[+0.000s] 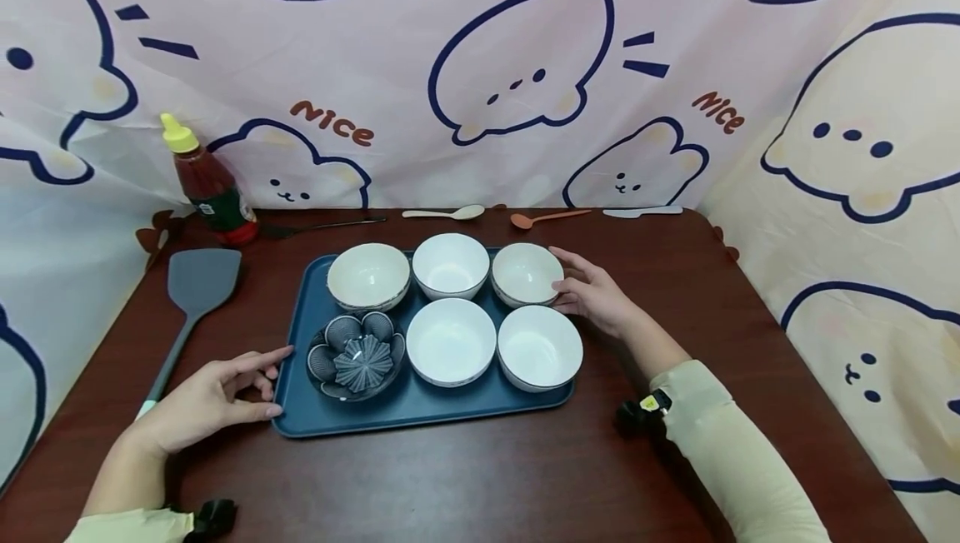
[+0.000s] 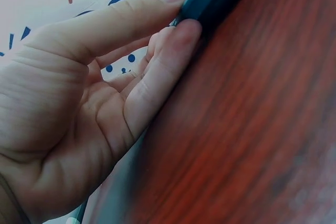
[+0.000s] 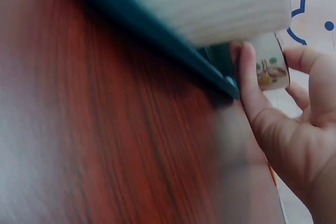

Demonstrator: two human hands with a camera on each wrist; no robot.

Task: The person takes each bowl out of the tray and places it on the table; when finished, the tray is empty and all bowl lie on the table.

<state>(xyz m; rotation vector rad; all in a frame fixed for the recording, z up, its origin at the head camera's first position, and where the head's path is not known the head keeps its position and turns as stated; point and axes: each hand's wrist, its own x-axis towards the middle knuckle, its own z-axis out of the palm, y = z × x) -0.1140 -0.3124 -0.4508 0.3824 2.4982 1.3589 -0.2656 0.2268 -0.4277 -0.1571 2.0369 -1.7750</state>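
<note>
Left hand point(image 1: 202, 401): thumb and fingers point(image 2: 178, 35) lie nearly straight, their tips touching the left edge of the blue tray point(image 1: 300, 410). They are not curled round the rim, so nothing is gripped. Right hand point(image 1: 596, 293): fingers point(image 3: 247, 82) relaxed and extended at the tray's far right corner, touching the rim there and the side of the rear right bowl point(image 1: 527, 274); no closed grasp is visible.

The tray lies flat on the tabletop point(image 1: 487, 485), centred between both hands, and carries six bowls: three pale ones in the rear row, and a dark flower-shaped bowl point(image 1: 355, 355) plus two white bowls in the front row.

Judged procedure for seating both hands on the tray:
1. Place the hands opposite each other; at present the left is near the front corner and the right near the rear.
2. Slide the fingers under the rim, thumbs on top.
3. Keep the right fingers off the rear bowl, which could tip.
4. Keep the tray level; the bowls stand loose and close together.

A spatula point(image 1: 197, 285) lies just left of the left hand.
</note>
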